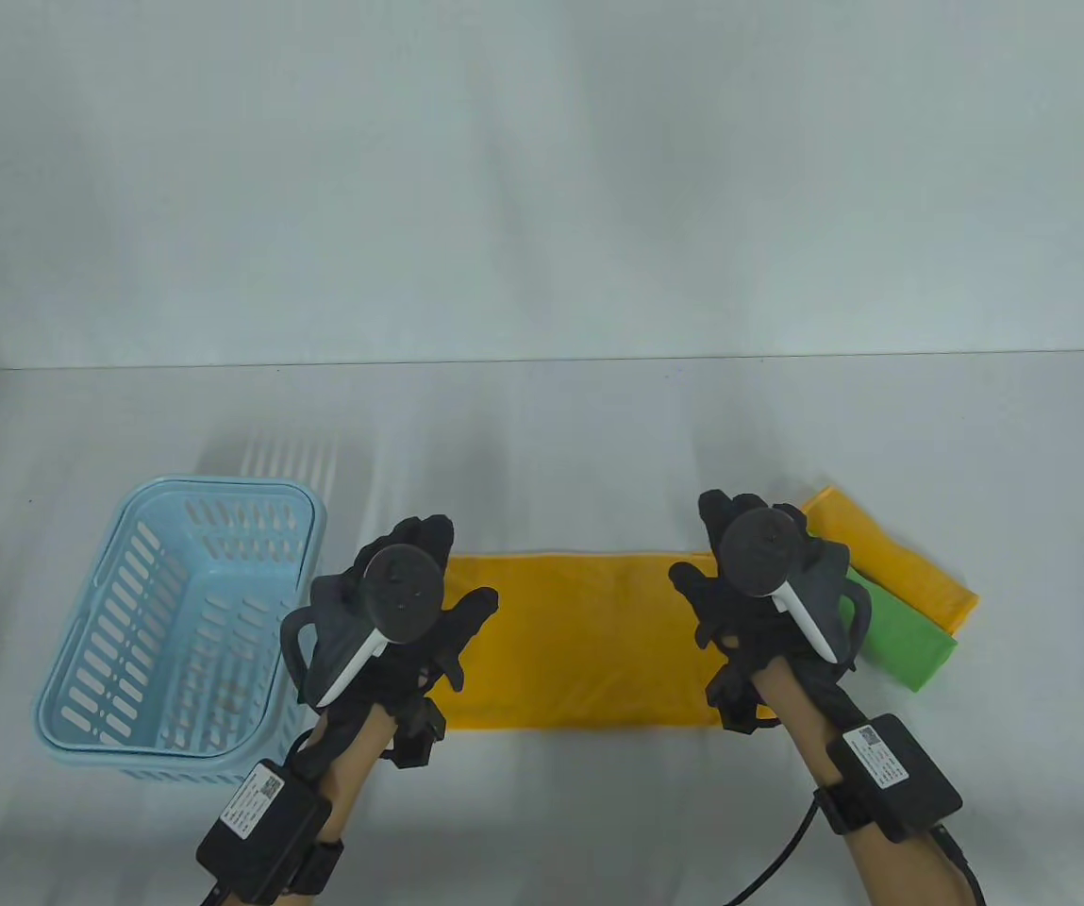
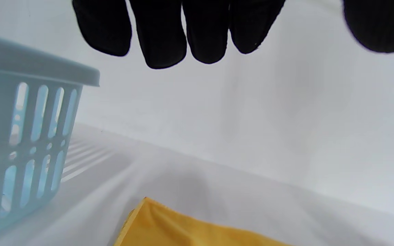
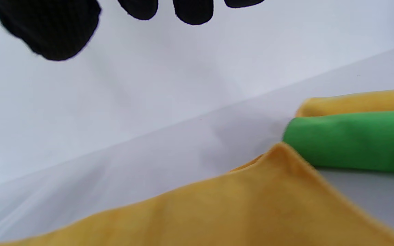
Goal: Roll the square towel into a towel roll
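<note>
Both hands hover spread over the yellow towel [image 1: 579,642], which lies flat as a long strip on the table [image 1: 542,425]. My left hand [image 1: 400,604] hangs above its left end, my right hand [image 1: 758,576] above its right end; fingers relaxed, holding nothing. Left of the towel sits a blue basket [image 1: 79,679]; right of it, a green towel [image 1: 909,642] and another yellow towel [image 1: 900,557].

Yellow towel [image 1: 579,642]; green towel [image 1: 905,646]; light-blue slotted basket [image 1: 98,651]; black gloves.

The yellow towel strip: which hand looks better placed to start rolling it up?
Probably the left hand: it hovers over the strip's free left end. The right hand's end is crowded by the green towel.
</note>
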Demonstrator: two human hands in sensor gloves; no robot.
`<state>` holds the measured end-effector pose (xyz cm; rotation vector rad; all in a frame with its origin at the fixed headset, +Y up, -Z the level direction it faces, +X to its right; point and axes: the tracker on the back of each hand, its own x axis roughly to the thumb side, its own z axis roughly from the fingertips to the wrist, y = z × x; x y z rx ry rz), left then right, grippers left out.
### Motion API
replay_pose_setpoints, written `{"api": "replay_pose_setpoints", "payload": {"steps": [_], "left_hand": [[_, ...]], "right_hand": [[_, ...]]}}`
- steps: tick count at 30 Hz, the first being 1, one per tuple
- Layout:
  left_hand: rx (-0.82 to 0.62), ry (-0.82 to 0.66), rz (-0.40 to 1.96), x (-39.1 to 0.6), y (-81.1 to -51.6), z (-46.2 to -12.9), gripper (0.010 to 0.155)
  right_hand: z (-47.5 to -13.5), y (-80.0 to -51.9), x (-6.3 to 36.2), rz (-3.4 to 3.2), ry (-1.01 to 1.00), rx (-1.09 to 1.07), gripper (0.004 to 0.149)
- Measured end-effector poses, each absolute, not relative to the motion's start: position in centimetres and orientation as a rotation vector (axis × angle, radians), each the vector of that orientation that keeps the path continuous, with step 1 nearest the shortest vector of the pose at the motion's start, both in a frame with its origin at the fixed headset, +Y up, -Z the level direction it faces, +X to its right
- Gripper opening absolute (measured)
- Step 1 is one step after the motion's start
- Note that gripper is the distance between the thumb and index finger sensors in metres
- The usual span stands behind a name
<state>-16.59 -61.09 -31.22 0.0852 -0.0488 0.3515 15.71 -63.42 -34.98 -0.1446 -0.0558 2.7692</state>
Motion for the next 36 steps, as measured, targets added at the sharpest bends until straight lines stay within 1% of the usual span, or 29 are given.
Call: {"api": "replay_pose_setpoints", "payload": {"steps": [3, 10, 14, 21, 27, 31, 36], "left_hand": [[0.140, -0.063, 0.394, -17.5, -60.8, -29.9, 0.087], [0.218, -0.025, 0.366, -19.5, -60.9, -28.4, 0.085], [0.234, -0.013, 0.351, -20.1, -60.7, -28.0, 0.085], [0.300, 0.013, 0.430, -22.1, -59.4, -27.0, 0.085], [0.281, 0.029, 0.462, -22.9, -59.6, -27.4, 0.084], [0.281, 0.025, 0.462, -22.9, -59.6, -27.4, 0.084], [0.277, 0.024, 0.471, -22.9, -59.7, -27.4, 0.084]], "right_hand": [[-34.0, -63.6, 13.3, 2.768, -0.032, -0.038, 0.078], [-32.2, -64.9, 7.5, 2.769, 0.073, 0.186, 0.074], [-31.5, -66.5, 3.8, 2.780, 0.157, 0.306, 0.074], [-30.8, -70.5, -2.0, 2.821, 0.370, 0.475, 0.074], [-30.8, -73.7, -5.5, 2.806, 0.585, 0.557, 0.072], [-31.3, -75.1, -7.0, 2.801, 0.620, 0.578, 0.066], [-32.1, -75.6, -8.4, 2.884, 0.574, 0.545, 0.057]]}}
